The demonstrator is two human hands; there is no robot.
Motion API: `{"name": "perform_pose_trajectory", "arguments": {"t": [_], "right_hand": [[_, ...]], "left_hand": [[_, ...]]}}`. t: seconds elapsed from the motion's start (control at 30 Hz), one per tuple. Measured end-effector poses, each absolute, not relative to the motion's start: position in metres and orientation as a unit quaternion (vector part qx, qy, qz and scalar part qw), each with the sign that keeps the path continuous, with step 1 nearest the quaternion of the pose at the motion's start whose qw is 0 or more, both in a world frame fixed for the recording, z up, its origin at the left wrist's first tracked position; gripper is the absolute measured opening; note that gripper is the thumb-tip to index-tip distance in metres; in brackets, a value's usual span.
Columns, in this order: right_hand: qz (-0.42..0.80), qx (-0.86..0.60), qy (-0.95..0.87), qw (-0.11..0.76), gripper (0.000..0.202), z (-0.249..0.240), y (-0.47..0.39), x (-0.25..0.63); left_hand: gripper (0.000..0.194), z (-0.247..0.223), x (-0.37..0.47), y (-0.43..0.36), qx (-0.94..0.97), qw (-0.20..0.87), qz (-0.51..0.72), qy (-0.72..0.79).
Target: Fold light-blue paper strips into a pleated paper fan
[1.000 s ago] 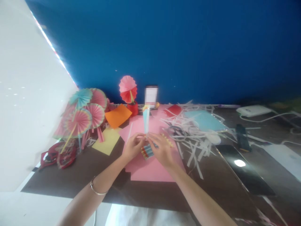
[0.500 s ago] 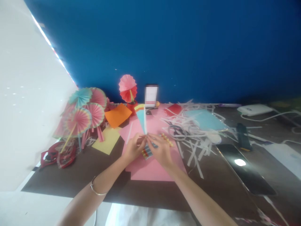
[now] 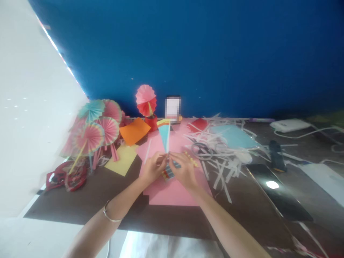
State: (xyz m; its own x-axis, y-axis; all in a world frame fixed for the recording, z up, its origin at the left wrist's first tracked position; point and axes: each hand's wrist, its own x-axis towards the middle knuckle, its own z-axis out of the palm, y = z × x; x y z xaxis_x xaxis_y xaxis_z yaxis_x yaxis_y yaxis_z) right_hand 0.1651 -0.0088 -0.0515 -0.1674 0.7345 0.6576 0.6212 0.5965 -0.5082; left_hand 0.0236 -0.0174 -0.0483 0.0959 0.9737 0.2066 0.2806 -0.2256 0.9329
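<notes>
Between my two hands stands a folded paper fan (image 3: 164, 136), light blue with a yellow and orange edge and a white strip along its right side. My left hand (image 3: 153, 167) pinches its narrow lower end. At the same spot my right hand (image 3: 185, 170) is closed on the fan too, fingertips touching the left ones. Below and partly behind the fingers lies a pleated paper piece (image 3: 171, 171) in blue-grey, orange and yellow. Pink paper sheets (image 3: 177, 195) are spread under both hands.
Finished paper fans (image 3: 91, 134) cluster at the left, near orange paper (image 3: 135, 131) and yellow paper (image 3: 122, 160). Another fan (image 3: 146, 100) stands in a red pot. White paper strips (image 3: 223, 172), a blue sheet (image 3: 233, 136) and a black phone (image 3: 279, 191) lie to the right.
The fan's top has swung slightly to the right and spread a little wider at its coloured edge. Both hands stay nearly in place, still pinching its lower end.
</notes>
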Motion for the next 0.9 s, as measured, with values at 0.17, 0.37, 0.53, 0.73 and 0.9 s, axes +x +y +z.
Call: {"name": "perform_pose_trajectory", "arguments": {"t": [0.17,0.37,0.53,0.73,0.9], "right_hand": [[0.014,-0.431,-0.788,0.44,0.021,-0.051,-0.01,0.166],[-0.083,-0.431,-0.793,0.422,0.02,-0.049,-0.014,0.163],[-0.094,-0.456,-0.775,0.428,0.017,-0.049,-0.004,0.17],[-0.16,-0.552,-0.689,0.442,0.02,-0.05,0.026,0.214],[-0.165,-0.689,-0.57,0.417,0.026,-0.044,0.04,0.265]], "left_hand": [[0.016,-0.048,0.024,-0.018,0.657,0.348,0.43,0.512],[0.011,-0.059,0.024,-0.015,0.671,0.302,0.429,0.523],[0.009,-0.064,0.021,-0.011,0.669,0.329,0.431,0.509],[0.011,-0.062,0.01,-0.004,0.677,0.368,0.419,0.481],[0.013,-0.062,-0.007,0.005,0.73,0.316,0.371,0.479]]}}
